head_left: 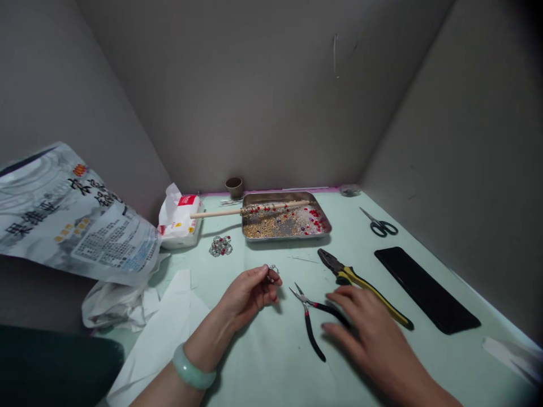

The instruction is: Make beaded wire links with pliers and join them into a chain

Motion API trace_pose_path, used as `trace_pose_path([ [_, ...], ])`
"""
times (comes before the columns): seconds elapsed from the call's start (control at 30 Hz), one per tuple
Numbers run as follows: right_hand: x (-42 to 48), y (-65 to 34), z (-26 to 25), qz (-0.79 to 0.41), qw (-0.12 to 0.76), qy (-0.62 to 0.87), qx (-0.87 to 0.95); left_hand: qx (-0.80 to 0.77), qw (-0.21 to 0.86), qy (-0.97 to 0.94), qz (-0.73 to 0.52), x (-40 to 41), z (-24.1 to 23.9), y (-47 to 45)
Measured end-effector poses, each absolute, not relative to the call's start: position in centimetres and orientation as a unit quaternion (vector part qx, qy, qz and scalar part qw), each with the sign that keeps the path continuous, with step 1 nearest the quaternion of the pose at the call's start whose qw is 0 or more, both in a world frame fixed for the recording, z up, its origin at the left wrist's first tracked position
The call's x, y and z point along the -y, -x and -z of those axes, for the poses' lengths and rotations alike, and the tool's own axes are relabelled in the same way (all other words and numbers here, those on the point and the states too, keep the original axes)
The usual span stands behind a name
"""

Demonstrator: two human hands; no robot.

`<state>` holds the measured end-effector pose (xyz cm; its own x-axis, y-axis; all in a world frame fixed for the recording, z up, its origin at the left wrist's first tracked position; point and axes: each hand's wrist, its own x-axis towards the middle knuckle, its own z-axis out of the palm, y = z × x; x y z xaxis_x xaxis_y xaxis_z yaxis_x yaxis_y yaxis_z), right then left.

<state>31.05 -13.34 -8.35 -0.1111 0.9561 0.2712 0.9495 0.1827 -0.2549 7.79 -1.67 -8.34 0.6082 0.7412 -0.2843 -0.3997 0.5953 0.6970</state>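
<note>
My left hand (250, 294) rests on the pale green table (271, 362), its fingertips pinched on a small wire-and-bead piece (272, 271). A jade bangle (193, 370) sits on that wrist. My right hand (373, 336) hovers flat with fingers spread over the black-handled needle-nose pliers (309, 319), touching or just above one handle. Yellow-handled pliers (365, 285) lie just beyond it. A metal tray (324, 217) holds gold, red and clear beads, with a wooden stick (220, 213) strung with beads lying across its rim.
A finished bead cluster (220, 246) lies left of the tray. Tissue pack (180, 223), printed plastic bag (72, 220) and white paper (169, 328) occupy the left. Scissors (379, 225) and a black phone (426, 288) lie right. A small cup (234, 186) stands at the back wall.
</note>
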Motion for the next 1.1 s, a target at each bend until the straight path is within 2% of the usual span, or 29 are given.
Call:
trace_pose_path([
  [0.27,13.5,-26.5,8.7,-0.033,0.142,0.665,0.732,-0.291,0.851,-0.27,-0.344,1.8,8.1,-7.8],
  [0.37,12.9,-26.8,8.2,-0.074,0.154,0.672,0.721,-0.291,0.854,-0.257,-0.346,1.8,7.9,-7.8],
  [0.47,12.0,-27.9,7.6,-0.187,0.228,0.664,0.687,-0.282,0.857,-0.258,-0.344,1.8,7.8,-7.8],
  [0.53,11.3,-28.9,7.3,-0.329,0.309,0.639,0.623,-0.277,0.856,-0.264,-0.347,1.8,7.8,-7.8],
  [0.63,10.2,-29.6,6.5,-0.572,0.431,0.576,0.395,-0.271,0.852,-0.272,-0.355,1.7,7.7,-7.7],
  [0.73,9.0,-29.0,5.3,-0.701,0.486,0.442,0.278,-0.269,0.853,-0.273,-0.353,1.6,7.7,-7.7],
  [0.83,7.8,-27.7,4.0,-0.778,0.471,0.332,0.249,-0.271,0.849,-0.279,-0.357,1.5,7.8,-7.5],
  [0.93,6.9,-26.5,3.8,-0.803,0.453,0.268,0.28,-0.269,0.836,-0.299,-0.373,1.3,7.9,-7.5],
  [1.1,7.0,-25.3,5.7,-0.78,0.451,0.307,0.305,-0.286,0.806,-0.336,-0.395,1.1,8.0,-7.6],
])
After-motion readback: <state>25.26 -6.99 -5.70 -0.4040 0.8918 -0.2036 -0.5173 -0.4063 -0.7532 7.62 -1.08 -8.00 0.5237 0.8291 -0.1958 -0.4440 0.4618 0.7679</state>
